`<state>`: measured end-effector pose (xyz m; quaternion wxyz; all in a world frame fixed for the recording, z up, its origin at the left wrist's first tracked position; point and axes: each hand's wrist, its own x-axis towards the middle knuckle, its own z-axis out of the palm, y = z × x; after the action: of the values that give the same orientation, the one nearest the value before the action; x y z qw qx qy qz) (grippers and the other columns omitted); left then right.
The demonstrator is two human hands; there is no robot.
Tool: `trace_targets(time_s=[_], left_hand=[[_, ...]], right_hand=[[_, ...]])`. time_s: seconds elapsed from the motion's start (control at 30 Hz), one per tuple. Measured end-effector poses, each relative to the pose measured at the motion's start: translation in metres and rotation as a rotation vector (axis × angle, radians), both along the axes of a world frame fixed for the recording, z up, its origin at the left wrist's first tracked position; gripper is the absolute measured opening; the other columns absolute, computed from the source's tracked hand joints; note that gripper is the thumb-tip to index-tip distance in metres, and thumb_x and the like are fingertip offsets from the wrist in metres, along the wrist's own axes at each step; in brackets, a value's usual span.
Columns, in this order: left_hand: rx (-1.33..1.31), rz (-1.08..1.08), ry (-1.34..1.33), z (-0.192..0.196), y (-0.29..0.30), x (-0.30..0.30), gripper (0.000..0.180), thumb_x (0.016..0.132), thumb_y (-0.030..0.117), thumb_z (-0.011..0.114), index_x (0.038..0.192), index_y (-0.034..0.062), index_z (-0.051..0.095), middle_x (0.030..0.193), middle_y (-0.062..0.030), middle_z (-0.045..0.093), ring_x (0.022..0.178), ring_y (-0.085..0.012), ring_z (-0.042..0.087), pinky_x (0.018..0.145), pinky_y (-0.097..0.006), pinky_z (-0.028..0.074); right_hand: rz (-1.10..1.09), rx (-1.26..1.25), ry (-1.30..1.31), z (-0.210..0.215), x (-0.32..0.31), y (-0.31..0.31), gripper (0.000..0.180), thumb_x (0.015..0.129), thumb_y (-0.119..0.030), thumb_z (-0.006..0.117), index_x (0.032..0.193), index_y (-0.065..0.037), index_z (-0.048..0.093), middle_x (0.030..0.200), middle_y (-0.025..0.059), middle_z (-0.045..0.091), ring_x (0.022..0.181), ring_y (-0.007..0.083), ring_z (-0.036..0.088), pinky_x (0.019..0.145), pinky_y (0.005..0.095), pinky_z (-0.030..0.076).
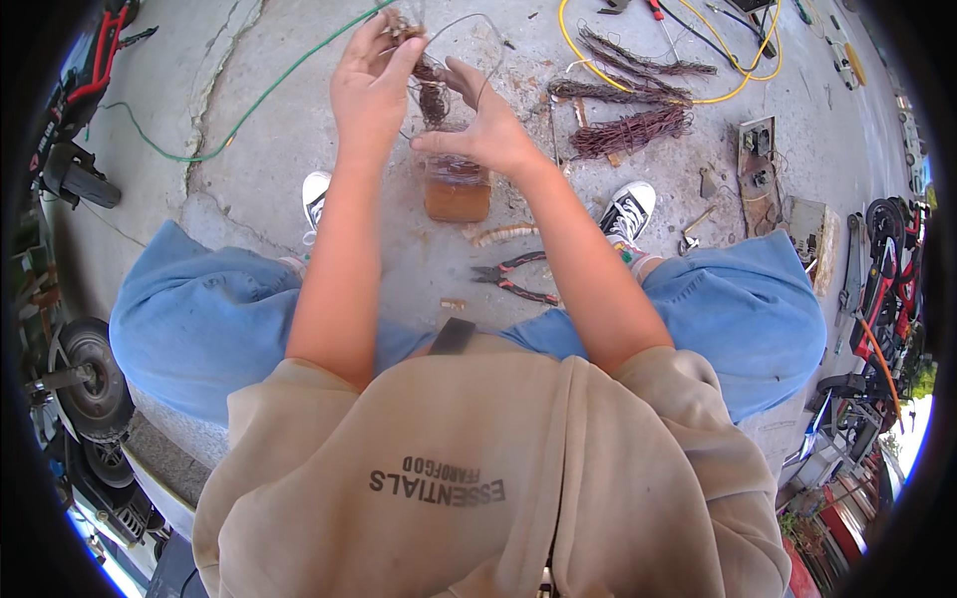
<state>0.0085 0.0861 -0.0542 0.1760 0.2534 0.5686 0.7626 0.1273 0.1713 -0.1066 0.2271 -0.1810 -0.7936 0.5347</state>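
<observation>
Sweatshirt (478,468): beige, nearest the lens, blue jeans under it.
Left hand (371,85): fingers (397,62) pinch the top of a tangled copper wire bundle (431,92).
Right hand (485,130): fingers steady the clear plastic bottle (451,149) from the side; bundle goes into its cut mouth.
Handling: wire looks light, springy and snaggy, best gripped at the bunched end; bottle looks thin and crushable.
Below the fingers: pliers (516,278) on the concrete floor (249,149).
Right of the fingers: more wire bundles (628,130), yellow cable (728,90).
</observation>
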Motion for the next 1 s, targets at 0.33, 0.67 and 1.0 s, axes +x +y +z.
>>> trace_targets(time_s=[0.33, 0.67, 1.0], left_hand=[[-0.428, -0.149, -0.125, -0.017, 0.002, 0.010, 0.034, 0.092, 0.020, 0.064, 0.118, -0.0007, 0.061, 0.111, -0.0123, 0.066, 0.105, -0.0199, 0.062, 0.091, -0.031, 0.050], [-1.036, -0.491, -0.273, -0.269, -0.091, -0.013, 0.035, 0.095, 0.007, 0.053, 0.129, -0.0013, 0.053, 0.118, -0.0103, 0.063, 0.104, -0.0188, 0.061, 0.092, -0.034, 0.050], [-0.887, -0.503, -0.539, -0.208, -0.079, 0.016, 0.039, 0.099, 0.010, 0.050, 0.138, 0.0040, 0.048, 0.130, -0.0101, 0.057, 0.118, -0.0206, 0.055, 0.100, -0.035, 0.045]], right_hand=[[-0.589, -1.020, 0.357, -0.039, 0.048, 0.063, 0.021, 0.096, -0.022, 0.060, 0.089, -0.002, 0.059, 0.074, 0.0070, 0.058, 0.063, 0.0171, 0.055, 0.061, 0.0333, 0.052], [-1.070, -0.918, -0.355, -0.094, 0.106, 0.071, 0.033, 0.090, -0.038, 0.064, 0.096, -0.007, 0.054, 0.078, 0.0028, 0.054, 0.057, 0.0143, 0.051, 0.042, 0.0275, 0.038], [-0.621, -1.403, -0.266, -0.132, 0.066, -0.017, 0.053, 0.091, -0.043, 0.061, 0.121, -0.002, 0.050, 0.116, 0.0154, 0.060, 0.109, 0.0266, 0.057, 0.098, 0.0397, 0.047]])
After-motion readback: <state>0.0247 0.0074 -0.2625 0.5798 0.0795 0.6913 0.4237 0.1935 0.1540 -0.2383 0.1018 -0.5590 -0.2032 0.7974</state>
